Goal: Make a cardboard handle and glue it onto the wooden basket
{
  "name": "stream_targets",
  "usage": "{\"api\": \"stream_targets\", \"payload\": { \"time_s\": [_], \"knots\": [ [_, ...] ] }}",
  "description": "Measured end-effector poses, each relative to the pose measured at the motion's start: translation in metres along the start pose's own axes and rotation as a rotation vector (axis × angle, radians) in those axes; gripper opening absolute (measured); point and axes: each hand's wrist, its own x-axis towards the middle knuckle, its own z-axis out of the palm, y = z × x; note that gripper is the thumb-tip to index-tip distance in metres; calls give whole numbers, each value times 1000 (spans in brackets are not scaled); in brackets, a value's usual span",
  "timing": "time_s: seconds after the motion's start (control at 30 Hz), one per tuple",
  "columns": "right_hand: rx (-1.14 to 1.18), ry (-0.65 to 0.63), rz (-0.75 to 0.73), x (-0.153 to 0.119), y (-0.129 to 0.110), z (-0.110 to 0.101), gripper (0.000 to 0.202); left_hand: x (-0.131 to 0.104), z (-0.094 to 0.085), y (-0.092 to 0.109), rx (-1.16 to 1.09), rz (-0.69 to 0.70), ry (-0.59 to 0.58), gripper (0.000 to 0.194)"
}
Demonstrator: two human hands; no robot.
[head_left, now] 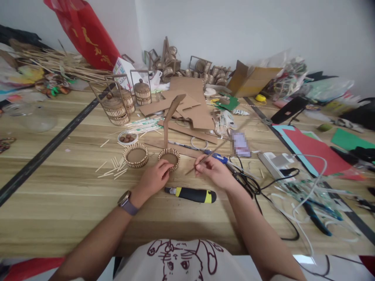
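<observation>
My left hand (156, 177) is closed on the near rim of a small round basket (177, 166), its fingertips reaching inside. From the far side of that basket a bent brown cardboard strip (166, 134) stands up. Pinched in my right hand (211, 168) is a thin brown strip (220, 146), slanting from lower left to upper right. A second round basket (136, 166), ringed with short sticks, sits just to the left. On the table between my forearms lies a black and yellow utility knife (195, 194).
Cut sticks (118, 168) and a bowl of brown balls (128, 137) lie left. Lidded baskets with handles (115, 111) stand behind. Cardboard sheets (196, 105) cover the back middle. A blue glue gun (216, 156), black cables (252, 187) and pliers (316, 218) lie right.
</observation>
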Motion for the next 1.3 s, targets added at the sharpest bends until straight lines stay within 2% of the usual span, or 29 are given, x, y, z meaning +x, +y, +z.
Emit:
{"api": "stream_targets", "payload": {
  "time_s": [0.17, 0.27, 0.37, 0.6, 0.9, 1.07, 1.3],
  "knots": [
    [-331, -37, -144, 2, 2, 27, 2, 1, -1, 2, 19, -37, -41, 40],
    [-524, -60, -254, 7, 0, 33, 9, 2, -1, 4, 31, -62, -69, 42],
    [-646, -122, -300, 12, -2, 34, 12, 2, -2, 4, 42, -72, -84, 43],
    [-739, -122, -487, 23, 1, 34, 16, 3, -5, 7, 48, -76, -102, 40],
    [-832, -141, -417, 28, -3, 37, 15, 3, -4, 11, 93, -68, -83, 31],
    [-879, -158, -372, 29, -6, 39, 14, 3, -6, 14, 112, -108, -120, 28],
    [-887, -137, -394, 31, -4, 40, 14, 7, -8, 20, 186, -143, -132, 21]
  ]
}}
